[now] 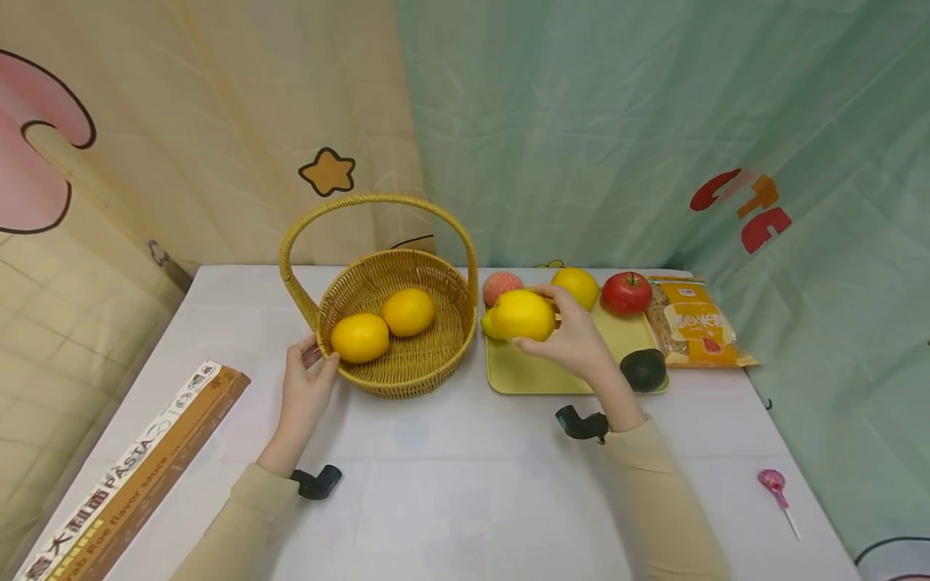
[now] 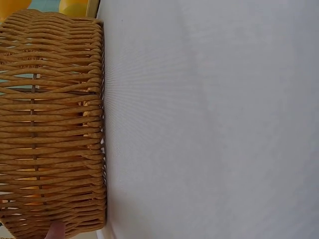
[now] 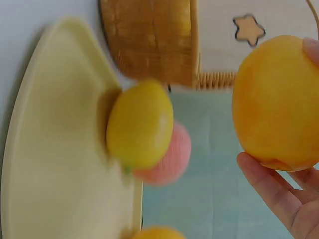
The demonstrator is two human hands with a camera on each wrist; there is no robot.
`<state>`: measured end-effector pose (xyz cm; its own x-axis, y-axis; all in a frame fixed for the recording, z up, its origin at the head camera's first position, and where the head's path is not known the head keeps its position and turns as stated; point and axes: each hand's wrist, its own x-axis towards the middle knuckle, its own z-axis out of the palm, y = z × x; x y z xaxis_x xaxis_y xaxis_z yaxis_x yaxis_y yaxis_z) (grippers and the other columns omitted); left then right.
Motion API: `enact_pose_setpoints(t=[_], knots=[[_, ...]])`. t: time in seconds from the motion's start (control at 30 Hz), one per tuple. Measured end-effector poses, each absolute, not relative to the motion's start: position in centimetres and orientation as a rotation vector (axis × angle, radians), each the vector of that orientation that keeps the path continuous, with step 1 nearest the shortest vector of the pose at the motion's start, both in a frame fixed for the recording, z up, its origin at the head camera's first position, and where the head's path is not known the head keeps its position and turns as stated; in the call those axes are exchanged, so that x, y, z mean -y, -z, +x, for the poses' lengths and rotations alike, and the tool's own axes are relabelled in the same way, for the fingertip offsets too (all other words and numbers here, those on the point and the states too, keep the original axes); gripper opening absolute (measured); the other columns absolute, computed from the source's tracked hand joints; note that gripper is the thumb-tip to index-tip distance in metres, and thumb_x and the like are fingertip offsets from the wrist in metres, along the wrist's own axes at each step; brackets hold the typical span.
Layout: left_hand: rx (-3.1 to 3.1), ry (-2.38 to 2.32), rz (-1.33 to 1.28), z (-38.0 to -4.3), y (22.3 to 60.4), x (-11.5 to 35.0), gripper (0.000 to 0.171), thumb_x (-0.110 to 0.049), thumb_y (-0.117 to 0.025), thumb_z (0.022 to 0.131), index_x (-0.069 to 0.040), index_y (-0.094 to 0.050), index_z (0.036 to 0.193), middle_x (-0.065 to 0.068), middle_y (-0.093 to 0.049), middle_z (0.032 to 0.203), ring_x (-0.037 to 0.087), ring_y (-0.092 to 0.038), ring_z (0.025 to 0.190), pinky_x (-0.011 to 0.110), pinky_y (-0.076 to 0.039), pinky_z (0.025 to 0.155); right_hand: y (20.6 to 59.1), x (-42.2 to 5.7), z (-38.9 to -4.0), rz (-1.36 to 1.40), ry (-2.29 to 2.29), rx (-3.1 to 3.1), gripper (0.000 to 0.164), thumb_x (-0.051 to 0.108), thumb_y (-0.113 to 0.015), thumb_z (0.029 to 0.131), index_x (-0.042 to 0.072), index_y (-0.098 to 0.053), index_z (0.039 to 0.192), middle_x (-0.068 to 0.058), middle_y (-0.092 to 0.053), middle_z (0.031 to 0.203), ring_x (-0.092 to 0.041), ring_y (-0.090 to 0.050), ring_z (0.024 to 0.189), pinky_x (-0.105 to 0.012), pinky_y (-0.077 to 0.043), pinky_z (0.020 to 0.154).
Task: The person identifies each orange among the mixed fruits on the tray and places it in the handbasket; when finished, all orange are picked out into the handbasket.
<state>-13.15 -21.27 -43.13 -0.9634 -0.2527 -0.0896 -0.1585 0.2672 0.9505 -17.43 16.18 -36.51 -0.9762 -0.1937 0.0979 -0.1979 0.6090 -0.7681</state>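
My right hand [image 1: 574, 335] grips a plump yellow-orange fruit [image 1: 524, 315] between thumb and fingers. In the right wrist view this fruit [image 3: 276, 102] is held above the level of the yellow tray [image 3: 65, 144]. My left hand [image 1: 308, 386] grips the near left rim of a round wicker basket [image 1: 407, 387] with a tall handle. Two similar yellow fruits, a left one [image 1: 360, 338] and a right one [image 1: 408, 312], lie inside the basket. The left wrist view shows the woven wall [image 2: 55, 134] close up, with one fingertip [image 2: 56, 230] against it.
On the tray lie a yellow fruit with a green tip [image 3: 140, 124], a pink fruit [image 1: 502, 286], another yellow fruit [image 1: 576, 287], a red apple [image 1: 626, 294] and a dark green fruit [image 1: 643, 370]. An orange food bag [image 1: 697, 323], a lollipop [image 1: 773, 482] and a pasta box [image 1: 138, 476] lie around.
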Motion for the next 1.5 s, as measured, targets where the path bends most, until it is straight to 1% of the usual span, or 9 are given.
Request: enact_pose_setpoints(t=[0.1, 0.23, 0.33, 0.47, 0.67, 0.93, 1.13, 1.3, 1.5], knots=[[2.434, 1.814, 0.382, -13.1, 43.2, 21.3, 0.058, -0.011, -0.051, 0.101, 0.005, -0.023, 0.148, 0.025, -0.034, 0.149, 0.034, -0.038, 0.139, -0.005, -0.04, 0.076, 36.7, -13.8, -17.5, 0.467, -1.397, 2.757, 0.078, 0.023, -0.086, 0.073, 0.01, -0.045, 0.139, -0.01, -0.052, 0.136, -0.029, -0.052, 0.118, -0.049, -0.051, 0.099], [2.438, 1.808, 0.358, -13.1, 43.2, 21.4, 0.058, -0.012, -0.052, 0.1, 0.006, -0.023, 0.148, 0.025, -0.034, 0.149, 0.035, -0.038, 0.139, -0.005, -0.04, 0.077, 37.0, -11.1, -17.8, 0.59, -1.429, 2.718, 0.076, 0.023, -0.086, 0.073, 0.01, -0.047, 0.136, -0.008, -0.053, 0.134, -0.027, -0.054, 0.117, -0.046, -0.051, 0.1], [2.448, 1.797, 0.353, -13.2, 43.2, 21.5, 0.059, -0.012, -0.053, 0.1, 0.006, -0.023, 0.148, 0.025, -0.035, 0.149, 0.035, -0.038, 0.139, -0.005, -0.04, 0.077, 37.3, -9.3, -18.1, 0.626, -1.448, 2.729, 0.076, 0.026, -0.086, 0.073, 0.011, -0.047, 0.136, -0.006, -0.053, 0.133, -0.025, -0.055, 0.117, -0.044, -0.05, 0.102], [2.444, 1.803, 0.356, -13.2, 43.3, 21.6, 0.059, -0.013, -0.053, 0.1, 0.006, -0.024, 0.148, 0.025, -0.035, 0.148, 0.034, -0.038, 0.139, -0.005, -0.04, 0.077, 37.7, -7.2, -18.6, 0.648, -1.447, 2.776, 0.076, 0.03, -0.086, 0.072, 0.014, -0.048, 0.136, -0.004, -0.053, 0.134, -0.024, -0.054, 0.116, -0.044, -0.049, 0.102], [2.436, 1.808, 0.362, -13.2, 43.3, 21.7, 0.059, -0.013, -0.054, 0.1, 0.006, -0.024, 0.147, 0.024, -0.035, 0.149, 0.035, -0.038, 0.139, -0.005, -0.041, 0.077, 38.8, -4.8, -19.1, 0.747, -1.331, 2.862, 0.078, 0.034, -0.086, 0.072, 0.014, -0.048, 0.137, -0.006, -0.05, 0.139, -0.024, -0.052, 0.122, -0.045, -0.047, 0.105], [2.443, 1.815, 0.376, -13.2, 43.3, 21.8, 0.06, -0.014, -0.054, 0.1, 0.005, -0.023, 0.148, 0.025, -0.035, 0.15, 0.035, -0.038, 0.14, -0.004, -0.041, 0.077, 40.0, -3.9, -19.4, 0.805, -1.17, 2.943, 0.077, 0.033, -0.085, 0.072, 0.015, -0.049, 0.137, -0.005, -0.051, 0.14, -0.024, -0.054, 0.123, -0.042, -0.047, 0.106], [2.444, 1.818, 0.374, -13.2, 42.9, 21.7, 0.06, -0.014, -0.054, 0.101, 0.005, -0.023, 0.148, 0.025, -0.034, 0.15, 0.035, -0.037, 0.14, -0.005, -0.041, 0.077, 39.9, -3.7, -20.0, 0.837, -1.072, 2.987, 0.077, 0.035, -0.086, 0.073, 0.012, -0.05, 0.137, -0.007, -0.052, 0.142, -0.025, -0.053, 0.127, -0.042, -0.045, 0.109], [2.451, 1.817, 0.377, -13.2, 42.8, 21.6, 0.06, -0.014, -0.053, 0.101, 0.005, -0.023, 0.148, 0.025, -0.034, 0.151, 0.035, -0.038, 0.14, -0.005, -0.041, 0.077, 39.9, -3.5, -20.3, 0.825, -0.987, 3.04, 0.077, 0.033, -0.085, 0.074, 0.012, -0.05, 0.138, -0.007, -0.051, 0.144, -0.026, -0.052, 0.129, -0.043, -0.044, 0.11], [2.459, 1.816, 0.399, -13.1, 42.8, 21.6, 0.06, -0.015, -0.053, 0.101, 0.004, -0.022, 0.149, 0.024, -0.034, 0.151, 0.034, -0.038, 0.14, -0.004, -0.041, 0.077, 40.1, -3.3, -20.3, 0.819, -0.933, 3.052, 0.075, 0.034, -0.086, 0.075, 0.012, -0.052, 0.137, -0.007, -0.053, 0.142, -0.025, -0.052, 0.129, -0.043, -0.044, 0.11]])
